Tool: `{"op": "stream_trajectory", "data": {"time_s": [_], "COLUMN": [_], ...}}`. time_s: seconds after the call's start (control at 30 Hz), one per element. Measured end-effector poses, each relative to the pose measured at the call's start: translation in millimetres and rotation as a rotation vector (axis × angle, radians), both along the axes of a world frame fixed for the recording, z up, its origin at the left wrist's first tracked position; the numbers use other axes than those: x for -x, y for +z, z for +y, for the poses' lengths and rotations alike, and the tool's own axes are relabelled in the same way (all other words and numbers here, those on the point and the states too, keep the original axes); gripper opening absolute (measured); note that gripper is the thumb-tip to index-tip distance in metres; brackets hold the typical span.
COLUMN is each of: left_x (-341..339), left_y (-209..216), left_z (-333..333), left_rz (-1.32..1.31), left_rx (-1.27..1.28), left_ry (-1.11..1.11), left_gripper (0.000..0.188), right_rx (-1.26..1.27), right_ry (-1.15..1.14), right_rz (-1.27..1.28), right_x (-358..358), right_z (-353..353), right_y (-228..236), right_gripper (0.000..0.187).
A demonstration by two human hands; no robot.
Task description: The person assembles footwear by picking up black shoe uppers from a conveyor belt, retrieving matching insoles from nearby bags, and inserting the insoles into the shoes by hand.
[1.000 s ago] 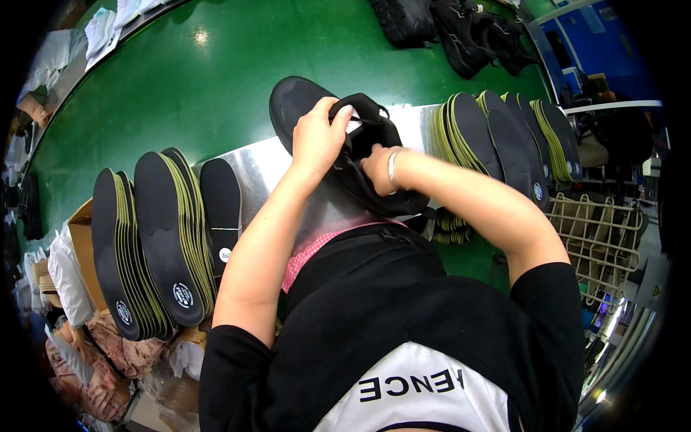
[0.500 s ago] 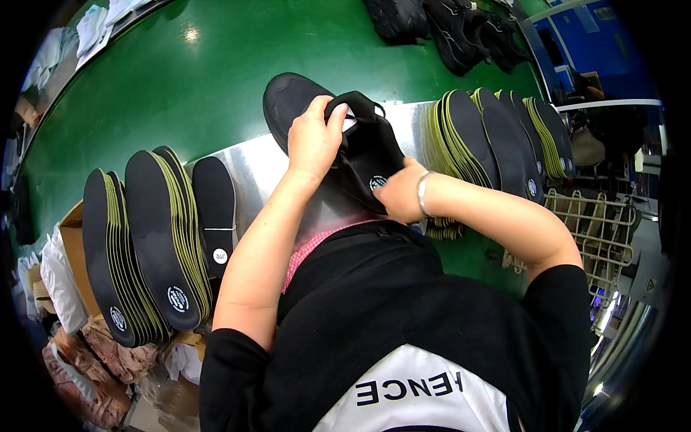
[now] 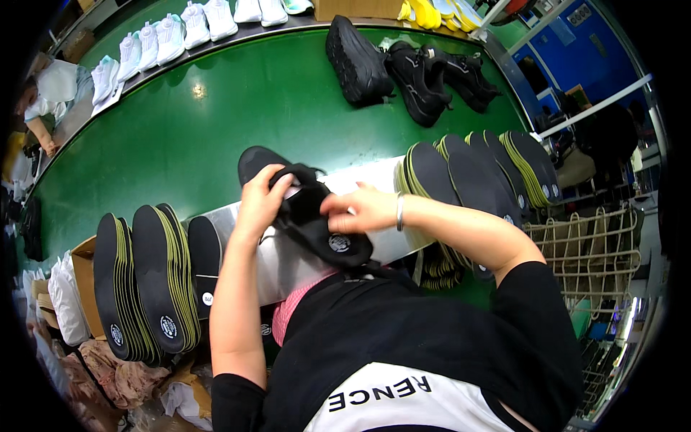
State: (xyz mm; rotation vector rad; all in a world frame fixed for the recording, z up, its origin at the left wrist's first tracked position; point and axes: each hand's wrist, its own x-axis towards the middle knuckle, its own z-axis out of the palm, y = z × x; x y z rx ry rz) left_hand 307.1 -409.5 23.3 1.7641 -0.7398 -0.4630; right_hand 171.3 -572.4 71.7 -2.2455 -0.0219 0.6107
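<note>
The left grip [image 3: 258, 203] pinches the black shoe [image 3: 311, 237] over the near counter [image 3: 223, 126]; the right grip [image 3: 367, 209] is loosely spread at its opening. A slackened pinch could let it twist.

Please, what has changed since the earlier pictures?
The bare right hand with the silver bracelet has left the heel of the black round-toed shoe and moved forward to its opening; blur hides whether it touches. The view has shifted, so more white sneakers show at the top. The bare left hand still holds the front of the opening, and the stacks of black insoles with yellow-green edges stay in place.
</note>
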Motion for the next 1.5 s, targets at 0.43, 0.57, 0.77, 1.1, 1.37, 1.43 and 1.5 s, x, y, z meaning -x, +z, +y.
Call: {"op": "stream_trajectory", "data": {"time_s": [0.43, 0.57, 0.77, 1.1, 1.37, 1.43, 1.5], "left_x": [90, 145, 140, 101, 89, 96, 97], "left_y": [34, 26, 27, 56, 61, 85, 126], "left_z": [22, 19, 29, 35, -31, -25, -14], "left_rz": [-0.802, -0.46, -0.253, -0.492, 0.286, 0.634, 0.586], "left_rx": [-0.213, -0.599, -0.752, -0.726, -0.005, 0.302, 0.696], "left_ry": [0.394, 0.13, 0.141, 0.143, -0.076, -0.268, -0.535], "left_gripper": [0.041, 0.053, 0.048, 0.015, 0.034, 0.034, 0.038], "right_rx": [0.308, 0.196, -0.1, 0.105, 0.555, 0.562, 0.56], "right_ry": [-1.101, -1.055, -0.985, -0.357, 0.118, 0.138, 0.082], "right_rz": [-0.228, -0.237, -0.151, -0.127, -0.158, -0.1, -0.187], "right_x": [-88, -120, -127, -92, 54, 77, 91], "right_z": [-276, -276, -283, -142, -17, 1, 6], "right_y": [-131, -132, -142, -14, -16, -22, -38], "right_gripper": [0.067, 0.088, 0.086, 0.046, 0.025, 0.022, 0.022]}}
